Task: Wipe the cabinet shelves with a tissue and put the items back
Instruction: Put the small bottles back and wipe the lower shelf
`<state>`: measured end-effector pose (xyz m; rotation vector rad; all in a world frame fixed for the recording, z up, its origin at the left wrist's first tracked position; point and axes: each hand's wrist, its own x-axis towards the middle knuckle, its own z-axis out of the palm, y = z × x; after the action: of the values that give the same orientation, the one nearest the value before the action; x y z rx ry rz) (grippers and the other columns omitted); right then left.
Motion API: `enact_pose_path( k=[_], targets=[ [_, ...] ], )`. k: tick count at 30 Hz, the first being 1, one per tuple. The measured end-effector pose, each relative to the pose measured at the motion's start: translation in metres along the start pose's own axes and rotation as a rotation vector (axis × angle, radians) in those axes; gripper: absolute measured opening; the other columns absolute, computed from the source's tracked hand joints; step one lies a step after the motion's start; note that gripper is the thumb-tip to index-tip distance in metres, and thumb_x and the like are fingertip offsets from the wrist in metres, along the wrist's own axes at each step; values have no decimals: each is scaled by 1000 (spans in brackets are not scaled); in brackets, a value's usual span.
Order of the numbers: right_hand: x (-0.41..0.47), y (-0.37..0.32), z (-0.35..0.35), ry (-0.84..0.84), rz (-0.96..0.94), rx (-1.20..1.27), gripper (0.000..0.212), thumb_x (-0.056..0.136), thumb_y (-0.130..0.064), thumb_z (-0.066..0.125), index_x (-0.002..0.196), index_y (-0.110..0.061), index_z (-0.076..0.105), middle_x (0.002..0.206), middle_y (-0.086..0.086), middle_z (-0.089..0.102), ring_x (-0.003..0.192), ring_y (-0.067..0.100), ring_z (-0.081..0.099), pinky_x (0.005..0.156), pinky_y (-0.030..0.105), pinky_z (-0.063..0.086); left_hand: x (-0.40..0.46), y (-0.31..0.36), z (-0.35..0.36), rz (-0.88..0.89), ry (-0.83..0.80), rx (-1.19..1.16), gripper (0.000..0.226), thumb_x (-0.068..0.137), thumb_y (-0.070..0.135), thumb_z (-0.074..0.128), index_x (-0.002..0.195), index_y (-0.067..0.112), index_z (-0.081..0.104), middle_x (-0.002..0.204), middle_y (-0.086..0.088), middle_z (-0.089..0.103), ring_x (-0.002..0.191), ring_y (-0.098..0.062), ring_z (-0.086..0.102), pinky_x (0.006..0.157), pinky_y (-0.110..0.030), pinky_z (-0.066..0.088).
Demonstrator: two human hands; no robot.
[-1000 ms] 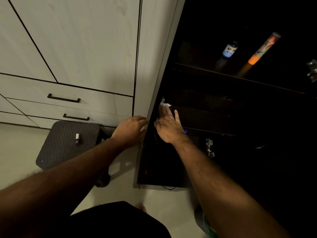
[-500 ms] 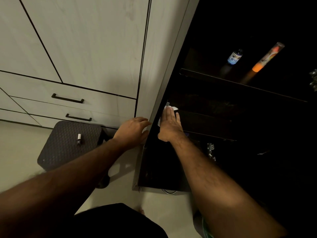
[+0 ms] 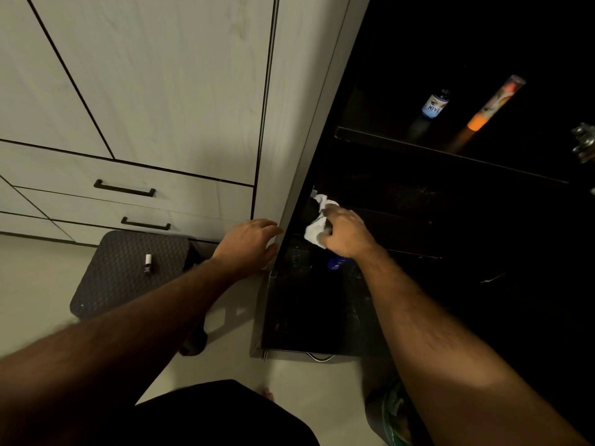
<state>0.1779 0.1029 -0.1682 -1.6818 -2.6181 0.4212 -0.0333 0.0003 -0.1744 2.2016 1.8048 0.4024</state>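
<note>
the right hand (image 3: 346, 231) reaches into the dark open cabinet (image 3: 322, 304) and holds a crumpled white tissue (image 3: 317, 228), fingers curled round it, with part of the tissue sticking out to the far left of the knuckles, against the left end of a dark shelf (image 3: 392, 226) low in the cabinet. just under that wrist a small blue item (image 3: 338, 263) shows, too dim to make out. the left hand (image 3: 248, 244) rests on the pale side panel (image 3: 299, 123) at the cabinet's left edge, its fingers reaching round the panel's edge; it holds no loose item. on the higher shelf (image 3: 450, 152), far and to the right, stand a small blue bottle (image 3: 435, 104) with a white and blue label and, right of it and apart from it, a long tube (image 3: 497, 103) with an orange end, leaning. a bit of shiny metal (image 3: 584, 144) shows at the right edge. left of the cabinet are pale doors and two drawers with black handles (image 3: 124, 188). on the floor near the drawers sits a dark textured stool (image 3: 128, 272), and a tiny bottle (image 3: 148, 263) with a white cap lies on top of it. at the near right, on the floor, something green (image 3: 394, 413) is partly hidden by the right forearm.
</note>
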Motion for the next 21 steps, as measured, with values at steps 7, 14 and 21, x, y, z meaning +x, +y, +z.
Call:
enact_pose_path(
  k=[7, 14, 21],
  targets=[
    [13, -19, 20, 146, 98, -83, 42, 92, -11, 50, 133, -3, 51, 135, 14, 50, 116, 33, 51, 102, 36, 37, -2, -1, 3, -22, -4, -16, 41, 97, 32, 49, 137, 22, 49, 143, -2, 48, 126, -18, 48, 101, -30, 39],
    [26, -47, 48, 94, 76, 37, 55, 93, -10, 51, 145, -22, 41, 155, -5, 30, 144, 14, 27, 123, 35, 4, -8, -3, -1, -29, 10, -4, 40, 97, 30, 51, 136, 20, 51, 141, -4, 50, 126, -20, 49, 101, -32, 40],
    [2, -40, 46, 121, -7, 111, 45, 95, -7, 43, 138, -21, 50, 145, 2, 49, 138, 19, 40, 123, 39, 11, -5, 4, 0, -35, 11, -10, 41, 97, 31, 50, 137, 21, 50, 141, -3, 50, 126, -19, 49, 101, -31, 40]
  ],
)
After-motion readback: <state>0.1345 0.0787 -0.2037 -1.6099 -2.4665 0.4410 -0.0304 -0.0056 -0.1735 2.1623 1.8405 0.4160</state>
